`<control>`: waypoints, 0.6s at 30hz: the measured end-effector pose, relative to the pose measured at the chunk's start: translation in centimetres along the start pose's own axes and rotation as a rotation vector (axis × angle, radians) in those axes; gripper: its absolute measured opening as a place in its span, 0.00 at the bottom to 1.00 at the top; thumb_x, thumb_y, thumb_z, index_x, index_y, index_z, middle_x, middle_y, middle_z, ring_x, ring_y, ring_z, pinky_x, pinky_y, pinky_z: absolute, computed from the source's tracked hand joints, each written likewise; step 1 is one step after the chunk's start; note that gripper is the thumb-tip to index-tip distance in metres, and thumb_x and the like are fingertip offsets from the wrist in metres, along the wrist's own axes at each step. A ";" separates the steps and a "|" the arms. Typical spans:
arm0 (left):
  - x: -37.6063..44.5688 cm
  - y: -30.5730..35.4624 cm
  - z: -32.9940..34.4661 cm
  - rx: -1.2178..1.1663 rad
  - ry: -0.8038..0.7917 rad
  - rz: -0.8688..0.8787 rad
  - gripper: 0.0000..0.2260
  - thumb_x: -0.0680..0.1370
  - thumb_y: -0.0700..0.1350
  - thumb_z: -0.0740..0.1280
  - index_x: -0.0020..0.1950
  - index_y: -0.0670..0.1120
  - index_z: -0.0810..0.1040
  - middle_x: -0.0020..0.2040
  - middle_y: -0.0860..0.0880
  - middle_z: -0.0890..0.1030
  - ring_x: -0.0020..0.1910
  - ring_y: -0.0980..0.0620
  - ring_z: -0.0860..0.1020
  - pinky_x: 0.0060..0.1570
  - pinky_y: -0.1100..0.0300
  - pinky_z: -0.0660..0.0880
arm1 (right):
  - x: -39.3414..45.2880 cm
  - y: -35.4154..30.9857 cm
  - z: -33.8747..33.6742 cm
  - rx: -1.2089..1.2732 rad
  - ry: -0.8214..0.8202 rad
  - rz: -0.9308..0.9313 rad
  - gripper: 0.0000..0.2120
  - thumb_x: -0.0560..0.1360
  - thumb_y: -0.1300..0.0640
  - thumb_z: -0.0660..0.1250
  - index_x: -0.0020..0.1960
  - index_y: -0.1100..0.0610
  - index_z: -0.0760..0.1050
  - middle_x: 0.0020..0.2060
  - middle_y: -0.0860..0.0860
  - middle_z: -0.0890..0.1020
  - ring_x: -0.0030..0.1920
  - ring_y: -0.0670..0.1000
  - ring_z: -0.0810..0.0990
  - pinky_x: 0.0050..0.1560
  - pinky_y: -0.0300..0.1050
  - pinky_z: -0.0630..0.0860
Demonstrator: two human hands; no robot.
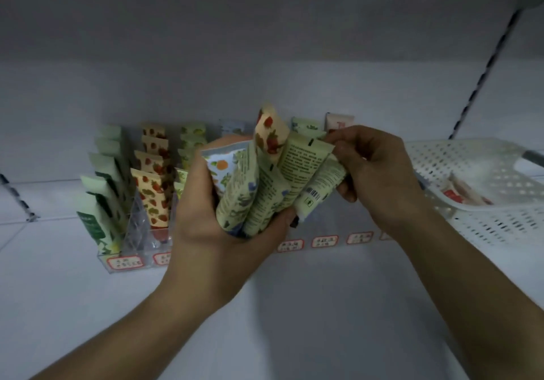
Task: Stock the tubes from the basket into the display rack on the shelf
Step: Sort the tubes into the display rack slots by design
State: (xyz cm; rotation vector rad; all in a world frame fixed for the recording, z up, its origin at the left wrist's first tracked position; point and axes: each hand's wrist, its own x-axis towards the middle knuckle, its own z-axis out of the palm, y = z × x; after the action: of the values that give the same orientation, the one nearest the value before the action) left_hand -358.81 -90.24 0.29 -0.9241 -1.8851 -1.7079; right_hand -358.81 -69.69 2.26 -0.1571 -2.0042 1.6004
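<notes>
Left hand (217,232) grips a fanned bunch of tubes (259,191) by their cap ends, fingers curled round them; crimped ends point up and away toward the shelf back, long axes near upright and splayed left to right. Bunch sits in front of the display rack (129,232), above the shelf (294,306).

Right hand (379,170) pinches the rightmost tube (321,185) of the fan, thumb and fingers on its upper end. That tube is pale green, barcode side facing camera, tilted up-right.

One tube in the bunch has a strawberry print (270,132) and sticks up highest; another shows an orange-fruit print at far left. Back-panel text on the tubes is too small to read.

Rack: clear acrylic, lanes front to back. Leftmost lane holds green tubes (100,197), next lane strawberry-print tubes (151,194), both standing with crimp up. Third lane has yellowish-green tubes, mostly hidden by the hand. More tubes behind the hands at the rack's right end. Red-bordered labels (125,263) along the rack front, writing unreadable.

White perforated basket (459,173) at right on the shelf, a few tubes (462,192) lying flat inside.
</notes>
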 end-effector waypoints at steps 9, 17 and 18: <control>-0.5 -2.5 -0.9 0.071 -0.072 -0.021 0.32 0.65 0.44 0.82 0.65 0.40 0.73 0.57 0.55 0.82 0.57 0.63 0.80 0.52 0.72 0.75 | 0.0 0.7 -0.2 -0.058 -0.067 0.117 0.10 0.83 0.64 0.62 0.49 0.60 0.81 0.32 0.57 0.78 0.23 0.49 0.72 0.23 0.39 0.68; -0.7 -2.6 -1.3 0.068 -0.065 -0.007 0.29 0.67 0.45 0.80 0.63 0.35 0.74 0.57 0.57 0.81 0.58 0.63 0.79 0.52 0.73 0.74 | -0.5 -0.2 0.1 0.274 -0.213 0.282 0.11 0.81 0.60 0.63 0.46 0.62 0.82 0.39 0.57 0.80 0.25 0.47 0.71 0.22 0.37 0.68; -0.7 -2.4 -1.2 0.047 -0.061 -0.014 0.30 0.67 0.47 0.79 0.63 0.36 0.74 0.56 0.61 0.81 0.58 0.65 0.79 0.51 0.74 0.74 | -0.5 -0.4 0.0 0.343 -0.279 0.290 0.11 0.79 0.57 0.65 0.46 0.62 0.81 0.40 0.57 0.80 0.26 0.47 0.72 0.23 0.37 0.69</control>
State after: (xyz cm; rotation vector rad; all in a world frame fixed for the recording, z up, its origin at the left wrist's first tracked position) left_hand -360.14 -91.63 -1.68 -0.9574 -1.9666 -1.6535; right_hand -358.28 -70.05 2.44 -0.0998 -1.9334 2.2324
